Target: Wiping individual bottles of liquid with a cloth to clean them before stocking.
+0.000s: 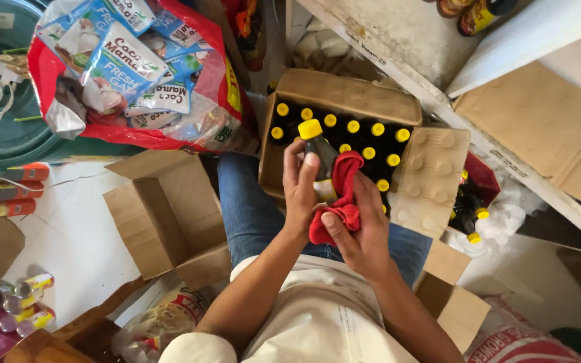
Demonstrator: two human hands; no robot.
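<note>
While the person sat over the open cardboard box (344,94) of yellow-capped dark bottles, the left hand (299,191) was closed around one dark glass bottle with a yellow cap (319,151), held upright above the lap. The right hand (361,225) gripped a crumpled red cloth (344,195), pressed against that bottle's side.
</note>
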